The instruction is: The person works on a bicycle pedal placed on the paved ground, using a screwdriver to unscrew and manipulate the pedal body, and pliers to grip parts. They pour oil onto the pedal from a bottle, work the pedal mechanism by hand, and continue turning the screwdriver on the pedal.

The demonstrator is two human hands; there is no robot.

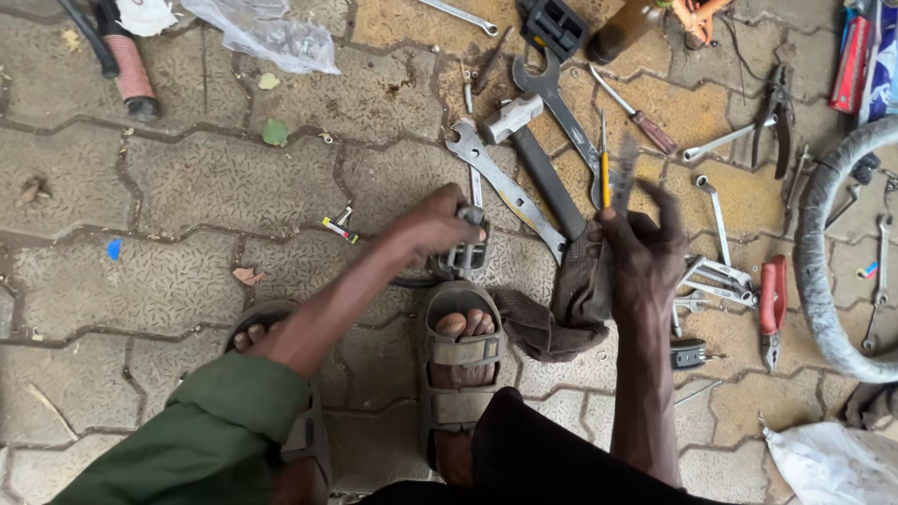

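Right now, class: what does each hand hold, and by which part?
Left hand grips a grey pedal by its top. Right hand pinches a dark rag by its upper edge.

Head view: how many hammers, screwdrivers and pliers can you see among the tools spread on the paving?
Hammer: 1
Screwdrivers (one brown-handled, one yellow): 2
Pliers (one black, one red-handled): 2
Total: 5
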